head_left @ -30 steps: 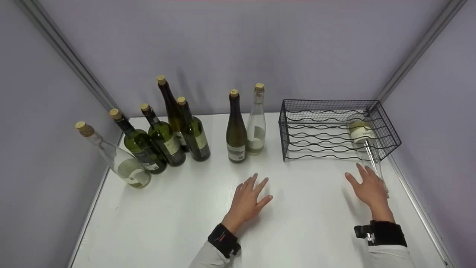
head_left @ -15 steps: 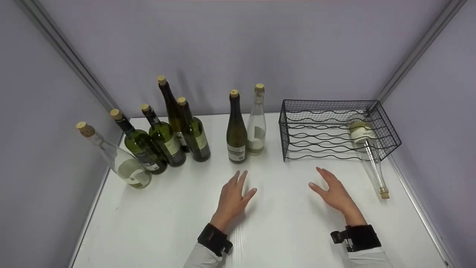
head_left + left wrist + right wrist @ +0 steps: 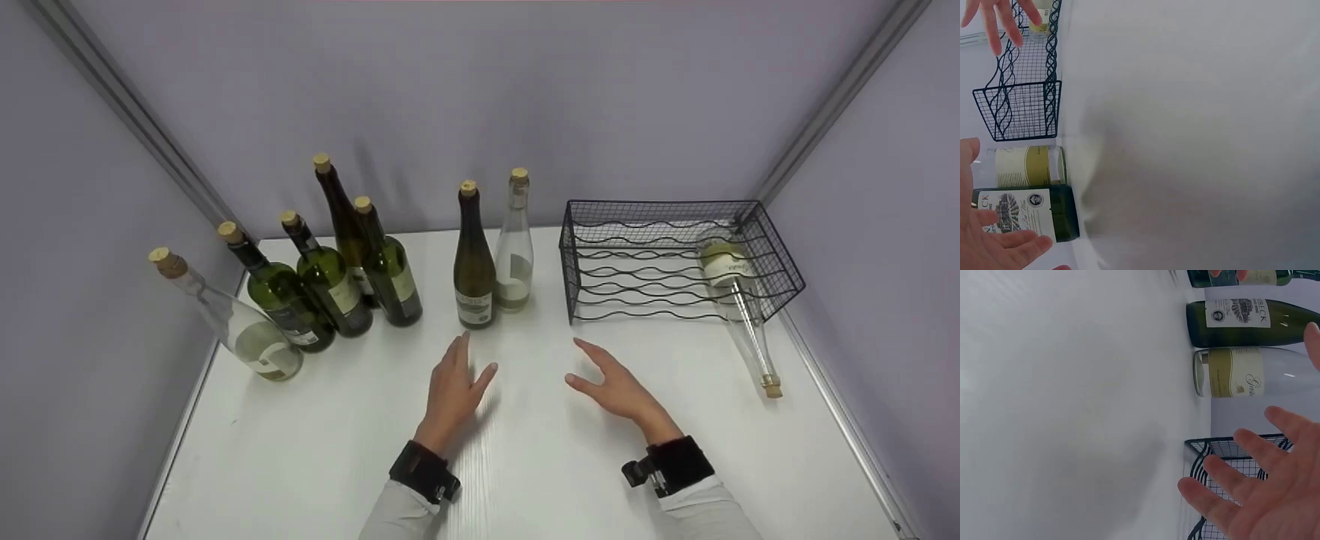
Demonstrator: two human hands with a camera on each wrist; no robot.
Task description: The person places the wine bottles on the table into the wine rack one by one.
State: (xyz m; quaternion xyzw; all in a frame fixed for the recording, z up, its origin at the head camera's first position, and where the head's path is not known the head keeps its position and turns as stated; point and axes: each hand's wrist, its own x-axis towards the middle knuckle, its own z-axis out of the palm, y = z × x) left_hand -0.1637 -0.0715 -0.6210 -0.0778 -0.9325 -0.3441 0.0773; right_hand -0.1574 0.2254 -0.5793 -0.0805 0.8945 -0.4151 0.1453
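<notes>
My left hand (image 3: 451, 388) hovers over the white table with fingers extended, just in front of a dark green wine bottle (image 3: 474, 289). A clear, corked bottle (image 3: 514, 262) stands close behind that one on its right. To the right, my right hand (image 3: 616, 386) is held with spread fingers and thumb, nothing in it, in front of the black wire rack (image 3: 574, 281). In the right wrist view its fingers (image 3: 1230, 481) overlap the rack. Another clear bottle (image 3: 752, 322) lies in the rack's right end, its corked neck sticking out toward me.
At the left stands a group of several corked bottles, with a clear bottle (image 3: 255, 337) outermost and a green bottle (image 3: 390, 281) at its right side. Grey panels (image 3: 480, 97) enclose the table (image 3: 300, 450) at the back and both sides.
My right hand has moved left, away from the lying bottle's neck, to the middle of the table. My left hand has shifted slightly left and forward, nearer the dark green bottle.
</notes>
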